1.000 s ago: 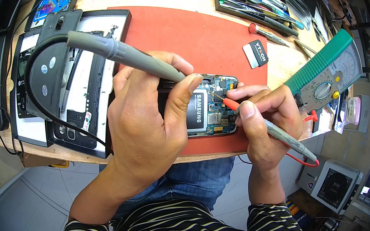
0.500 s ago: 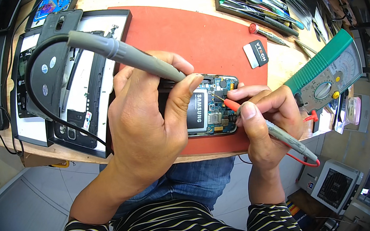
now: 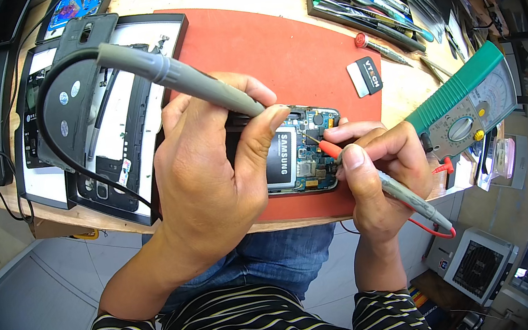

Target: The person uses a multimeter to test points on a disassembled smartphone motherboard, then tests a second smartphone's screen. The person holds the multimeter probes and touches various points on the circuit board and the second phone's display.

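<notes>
While the opened phone (image 3: 302, 159) lies on the red mat (image 3: 238, 45), the left hand (image 3: 203, 164) has its grip closed around a grey probe (image 3: 178, 78), the right hand (image 3: 382, 177) around a red-tipped probe (image 3: 413, 201). If either hand wavered, a probe could skid and scratch or short the exposed board (image 3: 313, 170). Against the earlier frame, nothing has visibly shifted.

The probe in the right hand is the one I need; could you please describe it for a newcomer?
Find the red mat, then the opened phone seen against it. The right hand points the probe at the phone's right part. Its red wire sets it apart from the left hand's grey probe, which trails a black wire.
</notes>
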